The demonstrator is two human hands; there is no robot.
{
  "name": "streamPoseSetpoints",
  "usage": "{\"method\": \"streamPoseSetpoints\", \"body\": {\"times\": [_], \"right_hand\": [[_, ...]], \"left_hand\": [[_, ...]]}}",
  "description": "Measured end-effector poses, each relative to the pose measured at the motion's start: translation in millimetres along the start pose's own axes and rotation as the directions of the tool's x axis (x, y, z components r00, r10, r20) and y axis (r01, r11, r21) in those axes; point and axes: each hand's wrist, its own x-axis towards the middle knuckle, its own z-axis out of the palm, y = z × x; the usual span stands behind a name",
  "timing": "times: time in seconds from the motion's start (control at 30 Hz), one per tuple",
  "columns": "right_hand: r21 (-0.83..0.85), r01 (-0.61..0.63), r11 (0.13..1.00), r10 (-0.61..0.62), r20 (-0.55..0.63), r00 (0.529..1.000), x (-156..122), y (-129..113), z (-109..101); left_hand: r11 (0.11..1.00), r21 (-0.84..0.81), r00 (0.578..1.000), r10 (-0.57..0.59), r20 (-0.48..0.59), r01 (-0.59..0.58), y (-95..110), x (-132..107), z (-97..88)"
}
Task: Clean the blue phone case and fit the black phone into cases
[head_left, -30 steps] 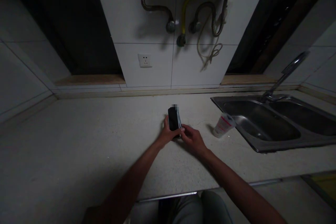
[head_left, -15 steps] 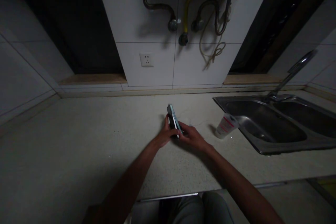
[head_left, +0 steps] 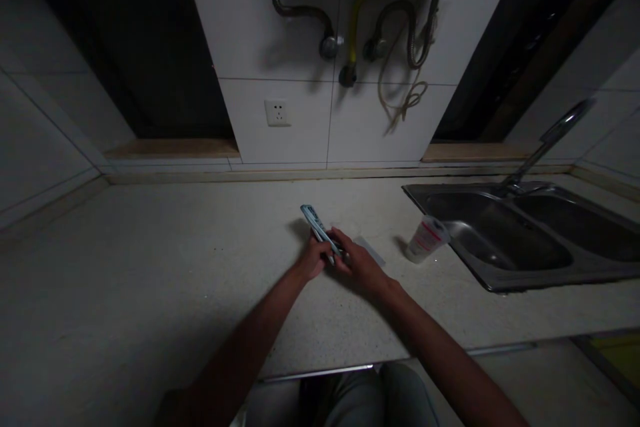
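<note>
Both hands meet above the countertop (head_left: 190,260), around a slim, phone-sized light-blue slab (head_left: 314,219) with dark markings near its far end. It is tilted, its far end pointing up and left. My left hand (head_left: 314,260) grips its near end from the left, thumb across it. From the right, my right hand (head_left: 353,257) closes its fingers on the same near end, partly hiding it. A pale thin edge shows along the slab's underside; whether this is a separate piece I cannot tell. A flat greyish rectangle (head_left: 370,251) lies on the counter just beyond my right hand.
Right of my hands a clear plastic cup (head_left: 427,239) with red print leans beside the steel double sink (head_left: 450,263). A curved faucet (head_left: 545,147) rises behind the sink. On the wall are a socket (head_left: 277,113) and hanging hoses (head_left: 353,27).
The slab has turned so its light-blue face shows and its far end points more to the left; its dark side is out of sight. The greyish rectangle now shows beside my right hand.
</note>
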Motion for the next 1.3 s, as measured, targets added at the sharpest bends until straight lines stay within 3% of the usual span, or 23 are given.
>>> {"method": "streamPoseSetpoints", "body": {"times": [0.1, 0.2, 0.37, 0.47, 0.6, 0.9, 1.03, 1.13, 1.3], "right_hand": [[-0.03, -0.028, 0.999, 0.028, 0.014, 0.999, -1.8, 2.3, -0.1], [-0.147, -0.14, 0.979, 0.142, 0.007, 0.99, -2.5, 0.2, 1.0], [-0.268, -0.279, 0.922, 0.266, -0.083, 0.96, 1.3, -10.9, 3.4], [-0.344, -0.236, 0.909, 0.228, -0.064, 0.972, 1.7, -10.7, 2.9], [-0.325, -0.137, 0.936, 0.167, 0.067, 0.984, -3.5, -2.1, -0.4], [-0.399, -0.099, 0.911, 0.177, 0.164, 0.97, -3.3, 1.2, -6.3], [-0.362, -0.034, 0.932, 0.067, 0.078, 0.995, -10.7, 8.2, -10.5], [-0.371, -0.056, 0.927, 0.053, -0.018, 0.998, -15.7, 8.5, -12.6], [-0.321, -0.164, 0.933, 0.074, -0.275, 0.959, -14.9, 0.8, -18.2]], "left_hand": [[0.997, -0.036, 0.997, -0.073, 0.027, 0.073, 3.9, -0.3, -2.1], [0.985, -0.049, 0.981, -0.161, 0.107, 0.167, 10.1, 0.2, -7.2], [0.985, -0.068, 0.981, -0.152, 0.123, 0.162, 13.6, 3.9, -16.9], [0.982, -0.051, 0.976, -0.174, 0.129, 0.181, 12.8, 3.8, -19.8], [0.976, 0.023, 0.967, -0.22, 0.128, 0.218, 11.1, 0.9, -20.4], [0.968, 0.052, 0.955, -0.249, 0.16, 0.244, 13.8, -3.7, -25.6], [0.952, 0.024, 0.928, -0.304, 0.216, 0.307, 21.1, -5.9, -28.1], [0.927, 0.07, 0.904, -0.375, 0.205, 0.369, 26.1, -4.8, -25.7], [0.91, 0.3, 0.942, -0.325, 0.09, 0.285, 34.6, -5.5, -21.8]]}}
